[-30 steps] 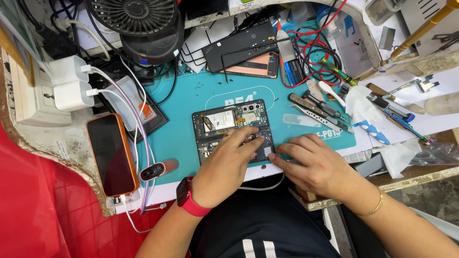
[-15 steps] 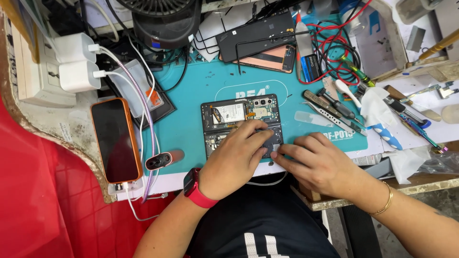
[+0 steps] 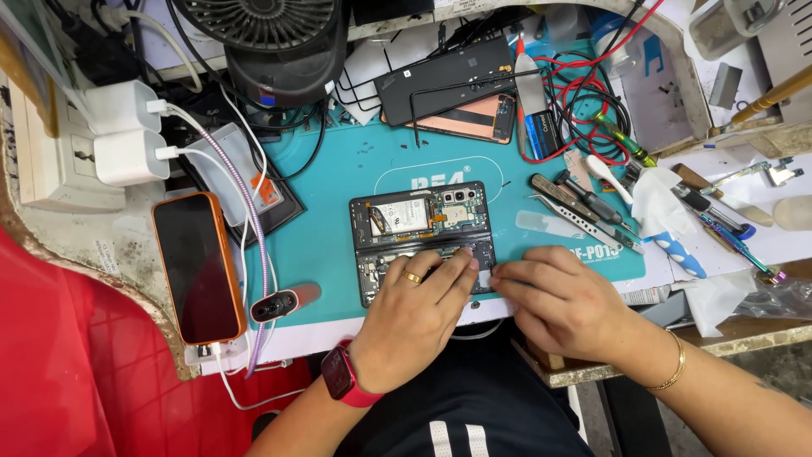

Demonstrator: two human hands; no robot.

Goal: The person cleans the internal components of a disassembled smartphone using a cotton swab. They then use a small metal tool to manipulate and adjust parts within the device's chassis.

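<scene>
An opened foldable phone (image 3: 416, 218) lies back-off on the teal repair mat (image 3: 338, 245), its battery and circuit boards exposed. My left hand (image 3: 419, 317), with a gold ring and a red wristwatch, rests on the phone's lower half, fingertips pressing near its right edge. My right hand (image 3: 562, 300), wearing a thin gold bracelet, sits just right of the phone, fingertips meeting the left hand's at the lower right corner. Whatever the fingertips pinch is hidden.
Tweezers and screwdrivers (image 3: 584, 211) lie right of the phone. A second dismantled phone (image 3: 452, 93) and red wires (image 3: 575, 93) sit behind. An orange-cased phone (image 3: 199, 267) charges at left, beside white chargers (image 3: 123, 135). A black fan (image 3: 271, 42) stands at the back.
The view shifted slightly, so the bench sits lower in frame. Both hands stay on the phone's lower right part, with the right hand's fingers edging closer to the left hand's.
</scene>
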